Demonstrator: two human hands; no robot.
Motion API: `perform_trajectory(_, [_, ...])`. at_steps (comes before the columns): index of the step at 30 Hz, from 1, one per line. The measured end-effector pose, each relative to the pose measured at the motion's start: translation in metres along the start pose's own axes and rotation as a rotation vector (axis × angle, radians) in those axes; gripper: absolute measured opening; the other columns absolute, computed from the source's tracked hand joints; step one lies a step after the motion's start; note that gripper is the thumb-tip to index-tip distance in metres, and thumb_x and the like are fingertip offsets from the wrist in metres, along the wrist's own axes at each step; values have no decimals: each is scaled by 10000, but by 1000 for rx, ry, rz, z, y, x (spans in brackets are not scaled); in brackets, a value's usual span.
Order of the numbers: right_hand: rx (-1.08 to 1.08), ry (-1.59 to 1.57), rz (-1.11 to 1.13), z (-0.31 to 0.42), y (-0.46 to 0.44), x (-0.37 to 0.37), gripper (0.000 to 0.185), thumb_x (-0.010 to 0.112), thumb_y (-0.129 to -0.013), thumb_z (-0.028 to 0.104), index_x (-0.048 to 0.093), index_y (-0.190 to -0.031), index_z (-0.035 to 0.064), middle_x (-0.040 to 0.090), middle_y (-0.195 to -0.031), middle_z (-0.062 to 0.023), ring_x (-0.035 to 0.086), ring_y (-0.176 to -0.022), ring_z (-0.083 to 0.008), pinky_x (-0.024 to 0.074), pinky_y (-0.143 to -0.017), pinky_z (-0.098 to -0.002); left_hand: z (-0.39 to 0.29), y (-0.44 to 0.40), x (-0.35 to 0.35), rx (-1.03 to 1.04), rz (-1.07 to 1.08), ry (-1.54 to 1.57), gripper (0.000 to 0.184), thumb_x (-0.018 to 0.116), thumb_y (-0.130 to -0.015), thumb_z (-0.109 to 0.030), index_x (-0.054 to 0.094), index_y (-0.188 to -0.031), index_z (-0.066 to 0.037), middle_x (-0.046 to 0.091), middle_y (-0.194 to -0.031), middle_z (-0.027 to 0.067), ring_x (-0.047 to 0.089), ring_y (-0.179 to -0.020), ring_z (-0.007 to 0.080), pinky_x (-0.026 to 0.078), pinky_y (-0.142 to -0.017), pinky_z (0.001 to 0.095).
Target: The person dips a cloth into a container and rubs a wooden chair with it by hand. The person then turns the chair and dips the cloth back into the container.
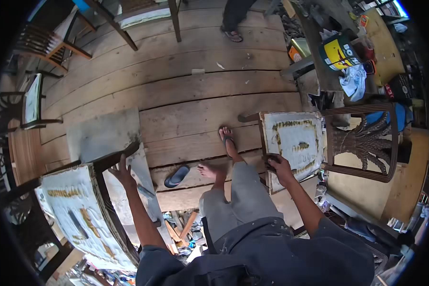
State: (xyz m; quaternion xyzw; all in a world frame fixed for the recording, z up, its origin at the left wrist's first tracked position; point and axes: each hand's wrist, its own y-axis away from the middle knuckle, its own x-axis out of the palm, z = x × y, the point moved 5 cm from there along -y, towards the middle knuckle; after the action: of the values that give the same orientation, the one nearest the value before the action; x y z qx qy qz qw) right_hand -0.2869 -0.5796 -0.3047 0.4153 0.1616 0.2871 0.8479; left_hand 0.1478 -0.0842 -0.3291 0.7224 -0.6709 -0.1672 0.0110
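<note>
My left hand point(124, 174) is open with its fingers apart, beside the dark leg point(114, 158) of a chair lying on its side. That chair's seat point(76, 205) shows a white underside with brown glue-like marks. My right hand point(282, 171) has its fingers curled together at the near edge of another chair's seat point(295, 143), which is white with a yellow-brown border of residue. The fingertips look dark, and what they hold, if anything, is hidden. This chair's carved wooden back point(362, 143) extends to the right.
A loose sandal point(177, 176) lies on the plank floor point(190, 109) by my bare foot. Wood scraps point(181, 226) lie below the floor edge. A paint bucket point(339, 51) and a cloth point(353, 82) are on the right bench. Another person's foot point(231, 34) is ahead; several chairs stand left.
</note>
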Motion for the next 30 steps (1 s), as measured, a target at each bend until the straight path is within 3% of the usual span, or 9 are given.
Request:
perform_trajectory(4, [-156, -181, 32, 59, -2, -15, 304, 679, -992, 64, 666, -1294, 38, 711, -1167, -46, 690, -990, -153, 588, -890, -310, 46, 47, 1, -228, -42, -17, 937, 800, -903, -302, 213, -1629, -227, 290, -1628, 136, 329, -1510, 360, 414, -1106, 626])
perform_trajectory(9, [-424, -259, -70, 203, 14, -74, 309, 662, -989, 51, 653, -1293, -4, 709, -1176, -62, 685, -1038, -155, 580, -941, -307, 52, 143, 39, -488, 80, -95, 972, 836, -874, -276, 229, -1632, -245, 339, -1620, 142, 486, -1337, 309, 493, -916, 528])
perform_trajectory(12, [-745, -160, -112, 302, 11, -134, 306, 635, -1004, 52, 657, -1305, 3, 709, -1217, -93, 690, -1064, -164, 572, -966, -298, 78, 181, 54, -521, 313, -290, 962, 868, -848, -337, 311, -1611, -156, 411, -1574, 167, 516, -1323, 321, 501, -961, 448])
perform_trajectory(14, [-811, -302, -140, 367, 2, -169, 298, 626, -1010, 52, 668, -1301, 1, 706, -1241, -119, 692, -1092, -178, 573, -976, -298, 70, 204, 71, -493, 444, -427, 937, 876, -839, -373, 377, -1574, -74, 444, -1552, 198, 519, -1343, 350, 483, -1039, 427])
perform_trajectory(15, [-688, -583, -164, 399, 0, -183, 299, 626, -1011, 54, 671, -1300, -4, 704, -1251, -132, 692, -1108, -186, 574, -979, -298, 75, 211, 72, -456, 505, -488, 925, 878, -836, -388, 409, -1551, -37, 459, -1541, 213, 518, -1351, 363, 470, -1075, 425])
perform_trajectory(19, [-931, -44, -378, 515, -22, -233, 310, 632, -999, 56, 678, -1295, -27, 729, -1209, -144, 719, -1069, -187, 596, -936, -314, 45, 222, 102, -561, 573, -531, 913, 877, -840, -402, 434, -1516, 23, 489, -1529, 237, 520, -1347, 373, 452, -1101, 457])
perform_trajectory(25, [-754, 1310, -676, 588, -117, -263, 277, 663, -871, 73, 749, -1106, -46, 752, -1000, -278, 763, -952, -372, 606, -823, -428, 37, 186, 136, -525, 497, -496, 808, 835, -897, -351, 455, -1494, 39, 563, -1454, 247, 585, -1273, 329, 489, -1028, 418])
perform_trajectory(28, [-481, 1362, -712, 589, -167, -273, 225, 636, -842, 71, 761, -983, -51, 717, -1027, -328, 717, -1018, -452, 587, -846, -501, 31, 172, 149, -484, 496, -466, 771, 816, -917, -339, 452, -1492, 23, 586, -1416, 210, 627, -1177, 272, 522, -851, 353])
perform_trajectory(30, [-466, 1452, -647, 583, -195, -279, 212, 614, -851, 57, 754, -964, -56, 712, -1036, -331, 713, -1026, -455, 579, -855, -521, 15, 174, 156, -540, 471, -422, 751, 810, -922, -335, 453, -1492, 1, 594, -1404, 190, 625, -1142, 241, 502, -778, 325])
